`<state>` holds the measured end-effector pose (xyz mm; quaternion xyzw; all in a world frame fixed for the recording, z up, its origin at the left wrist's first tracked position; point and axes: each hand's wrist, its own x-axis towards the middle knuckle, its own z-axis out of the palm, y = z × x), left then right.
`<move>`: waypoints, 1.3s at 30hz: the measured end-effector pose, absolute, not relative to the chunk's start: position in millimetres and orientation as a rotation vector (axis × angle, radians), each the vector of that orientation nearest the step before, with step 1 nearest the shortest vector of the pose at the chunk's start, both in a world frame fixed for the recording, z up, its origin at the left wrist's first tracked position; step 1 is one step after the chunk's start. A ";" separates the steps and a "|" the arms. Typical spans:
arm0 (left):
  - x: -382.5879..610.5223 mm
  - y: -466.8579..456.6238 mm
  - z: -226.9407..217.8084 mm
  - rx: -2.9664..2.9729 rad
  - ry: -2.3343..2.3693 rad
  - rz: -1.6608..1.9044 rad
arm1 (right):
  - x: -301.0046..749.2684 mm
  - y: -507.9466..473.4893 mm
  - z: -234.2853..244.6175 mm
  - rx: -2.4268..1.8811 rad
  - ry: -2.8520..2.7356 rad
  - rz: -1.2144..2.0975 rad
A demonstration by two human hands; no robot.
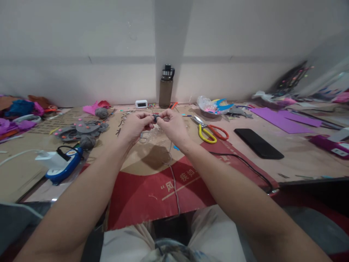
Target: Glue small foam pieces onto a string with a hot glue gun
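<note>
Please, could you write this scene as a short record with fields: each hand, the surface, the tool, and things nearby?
Left hand: pinches a small dark piece
Right hand: pinches the same piece
Surface: red and brown cardboard
Tool: scissors, yellow and orange handles, lying right of the hands
Nearby: black phone lying flat; bottle upright near the wall

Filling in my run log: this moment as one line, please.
Left hand: pinches small dark piece | right hand: same piece | scissors: lying right of hands

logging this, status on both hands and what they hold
Left hand and right hand pinching small dark piece. Pale cord below. Scissors off right, out of the way.
</note>
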<state>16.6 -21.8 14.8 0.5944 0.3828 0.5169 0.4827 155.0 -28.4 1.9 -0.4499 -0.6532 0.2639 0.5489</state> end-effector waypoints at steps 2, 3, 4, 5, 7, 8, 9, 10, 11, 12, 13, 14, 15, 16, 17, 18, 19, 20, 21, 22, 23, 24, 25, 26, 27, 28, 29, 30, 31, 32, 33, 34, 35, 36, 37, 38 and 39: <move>17.2 -21.7 14.4 1.426 0.910 1.259 | 154.0 -29.2 1.8 -1.060 -1.560 0.623; 17.2 -21.9 14.7 1.400 0.892 1.258 | 153.8 -29.2 1.9 -1.057 -1.561 0.625; 17.0 -22.2 15.4 1.364 0.872 1.255 | 153.8 -29.0 2.0 -1.053 -1.560 0.635; 16.3 -22.4 16.5 1.322 0.854 1.246 | 154.1 -28.5 2.2 -1.050 -1.554 0.650; 14.1 -22.6 19.2 1.234 0.827 1.198 | 155.5 -27.1 2.5 -1.051 -1.527 0.695; 12.6 -22.5 20.7 1.198 0.818 1.159 | 156.4 -26.3 2.7 -1.054 -1.509 0.724; 11.1 -22.3 22.0 1.170 0.811 1.121 | 157.5 -25.8 2.8 -1.059 -1.491 0.753; 9.8 -22.1 23.1 1.152 0.808 1.089 | 158.5 -25.4 2.9 -1.064 -1.474 0.780; 8.8 -22.0 23.9 1.145 0.808 1.067 | 159.4 -25.4 2.9 -1.066 -1.460 0.802; 8.3 -22.0 24.4 1.149 0.813 1.059 | 160.1 -25.6 3.0 -1.065 -1.453 0.820; 8.2 -22.3 24.5 1.162 0.826 1.058 | 160.7 -26.0 3.0 -1.065 -1.451 0.831; 8.5 -22.7 24.4 1.181 0.845 1.064 | 161.1 -26.5 3.1 -1.065 -1.454 0.834; 9.1 -23.2 24.0 1.206 0.866 1.069 | 161.4 -26.9 3.2 -1.067 -1.461 0.830; 9.7 -23.9 23.6 1.232 0.890 1.073 | 161.7 -27.2 3.2 -1.069 -1.471 0.820; 10.3 -24.6 23.2 1.257 0.912 1.076 | 161.8 -27.4 3.3 -1.073 -1.485 0.807; 10.8 -25.2 22.7 1.279 0.929 1.078 | 162.0 -27.4 3.3 -1.075 -1.502 0.792; 11.2 -25.8 22.3 1.297 0.941 1.078 | 162.1 -27.4 3.3 -1.072 -1.520 0.780; 11.4 -26.2 21.9 1.311 0.948 1.077 | 162.3 -27.3 3.2 -1.064 -1.537 0.772; 11.5 -26.3 21.4 1.323 0.953 1.077 | 162.4 -27.4 3.0 -1.055 -1.556 0.765; 11.6 -26.2 20.9 1.335 0.955 1.084 | 162.4 -27.7 2.7 -1.046 -1.573 0.753; 11.7 -25.7 20.3 1.345 0.956 1.101 | 162.3 -28.2 2.2 -1.040 -1.589 0.730; 11.9 -25.0 19.6 1.351 0.956 1.128 | 162.0 -29.1 1.6 -1.036 -1.602 0.698; 12.2 -24.1 18.9 1.352 0.957 1.163 | 161.4 -30.1 0.9 -1.036 -1.611 0.658; 12.6 -23.2 18.2 1.345 0.959 1.207 | 160.6 -31.3 0.0 -1.035 -1.613 0.619; 13.1 -22.2 17.5 1.330 0.964 1.254 | 159.6 -32.5 -1.0 -1.029 -1.611 0.586; 13.5 -21.3 16.8 1.314 0.971 1.293 | 158.4 -33.7 -2.0 -1.015 -1.609 0.560; 13.9 -20.6 16.3 1.300 0.982 1.324 | 157.0 -34.8 -3.0 -0.999 -1.616 0.541; 14.2 -20.0 15.8 1.294 0.993 1.346 | 155.5 -35.7 -4.0 -0.986 -1.630 0.525; 14.3 -19.5 15.3 1.296 1.003 1.361 | 154.0 -36.5 -5.0 -0.979 -1.650 0.513; 14.2 -19.1 15.0 1.307 1.011 1.373 | 152.6 -37.3 -6.0 -0.979 -1.675 0.504; 14.0 -18.7 14.7 1.322 1.016 1.385 | 151.4 -38.1 -7.1 -0.984 -1.699 0.500; 13.6 -18.3 14.7 1.335 1.021 1.403 | 150.2 -38.9 -8.4 -0.986 -1.721 0.504; 12.9 -17.8 14.9 1.340 1.023 1.424 | 149.2 -39.9 -10.0 -0.981 -1.743 0.512; 12.2 -17.2 15.3 1.334 1.023 1.443 | 148.1 -41.0 -11.9 -0.968 -1.769 0.519; 11.3 -16.5 15.9 1.312 1.019 1.456 | 147.1 -42.3 -14.2 -0.952 -1.801 0.522; 10.3 -15.8 16.7 1.276 1.013 1.463 | 145.9 -43.8 -16.8 -0.939 -1.841 0.522; 9.3 -15.1 17.6 1.230 1.004 1.464 | 144.6 -45.5 -19.5 -0.934 -1.887 0.524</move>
